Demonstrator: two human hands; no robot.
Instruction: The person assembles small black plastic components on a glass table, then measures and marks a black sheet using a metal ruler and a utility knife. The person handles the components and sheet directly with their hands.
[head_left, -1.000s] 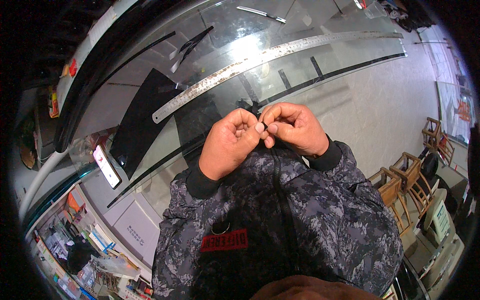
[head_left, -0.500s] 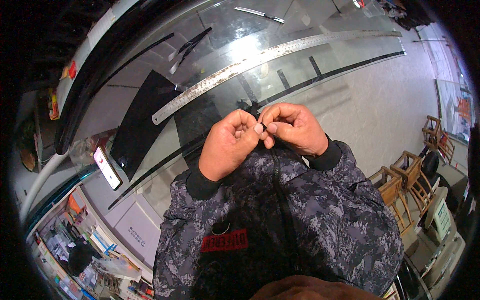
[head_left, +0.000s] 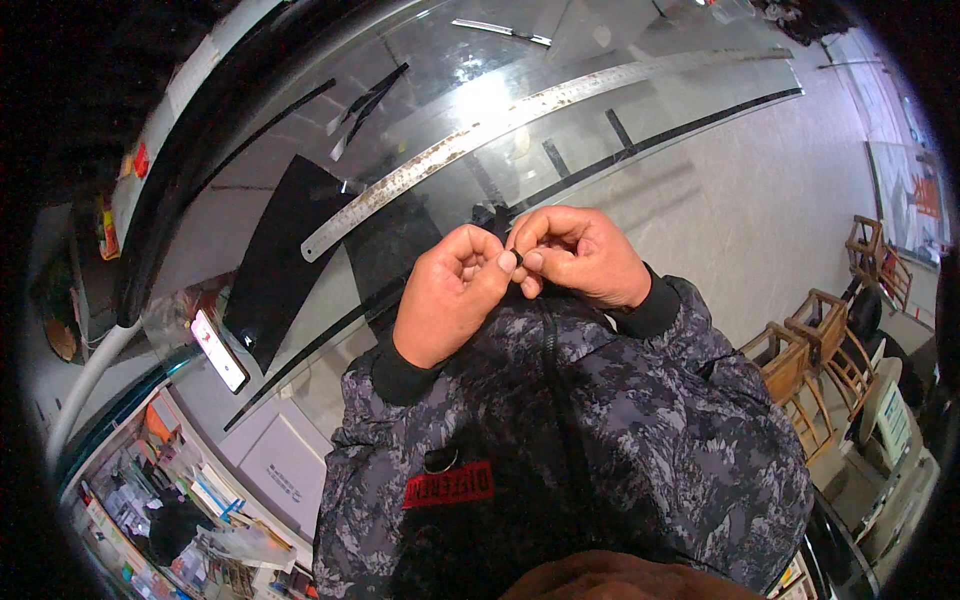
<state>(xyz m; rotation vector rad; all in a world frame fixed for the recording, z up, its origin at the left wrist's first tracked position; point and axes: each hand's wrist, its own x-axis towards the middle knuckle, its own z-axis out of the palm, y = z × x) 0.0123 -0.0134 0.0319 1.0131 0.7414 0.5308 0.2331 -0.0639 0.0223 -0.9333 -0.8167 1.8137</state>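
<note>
Right now I see a small black piece [head_left: 518,258] at the centre of the frame, pinched between the fingertips of both hands. The left hand [head_left: 445,300] and the right hand [head_left: 585,262] meet around it, thumbs and fingers closed on it, covering most of its shape from my view. Just beyond the fingertips lies a dark bunch of strips [head_left: 490,216], partly blocked by the knuckles. From my end, the sleeves and patterned jacket [head_left: 650,430] hide everything at lower centre. Further out, a long metal ruler [head_left: 430,162] slants across the glass [head_left: 690,95], its lower end over a black sheet [head_left: 280,255]. Thin black scraps [head_left: 370,102] and a cutter [head_left: 500,32] lie toward the top. At left I have a lit phone [head_left: 220,350], with a cluttered shelf [head_left: 170,520] at lower left; wooden chairs [head_left: 815,330] stand at right.
</note>
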